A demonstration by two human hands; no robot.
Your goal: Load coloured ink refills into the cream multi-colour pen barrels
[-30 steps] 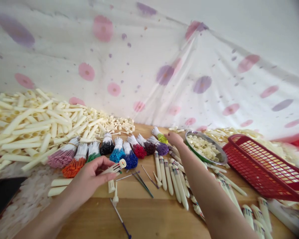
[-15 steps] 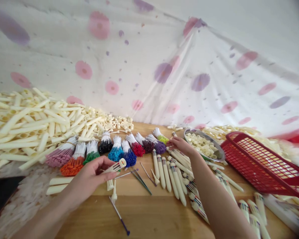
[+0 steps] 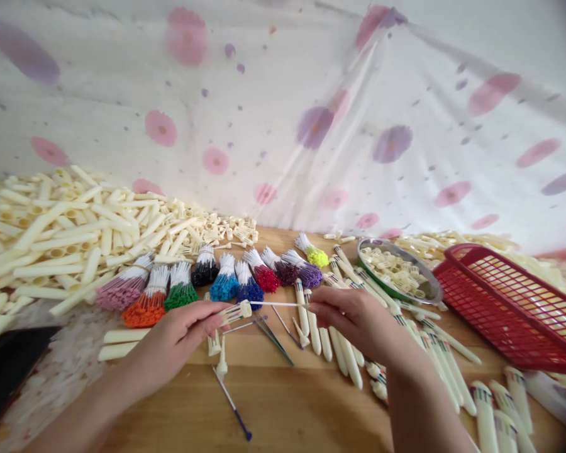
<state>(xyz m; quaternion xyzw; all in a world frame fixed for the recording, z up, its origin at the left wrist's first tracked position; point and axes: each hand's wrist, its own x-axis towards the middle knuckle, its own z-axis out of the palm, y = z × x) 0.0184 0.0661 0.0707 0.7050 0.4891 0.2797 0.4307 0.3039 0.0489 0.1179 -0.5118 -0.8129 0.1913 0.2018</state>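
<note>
My left hand [image 3: 193, 324], fingers closed, grips a short cream slotted pen barrel [image 3: 236, 313] whose end faces right. My right hand [image 3: 351, 314] pinches one end of a thin white pen refill [image 3: 276, 304]. The refill lies level between the hands, its left end at the mouth of the barrel; how far it goes in I cannot tell. Just behind are bundles of coloured refills, among them a blue bundle [image 3: 249, 286], a purple bundle [image 3: 307, 270] and a yellow bundle [image 3: 314, 251]. Beneath my right hand lie several cream multicolour pens [image 3: 349, 358].
Tweezers [image 3: 276, 340] and a loose purple-tipped refill [image 3: 231, 402] lie on the wooden table [image 3: 283, 409]. Cream tubes [image 3: 51, 239] are heaped at left. A metal bowl of small cream parts [image 3: 396, 274] and a red plastic basket [image 3: 509, 308] stand at right.
My right hand has come back from the yellow bundle toward my left hand, now with a white refill. The barrel in my left hand has turned to point right.
</note>
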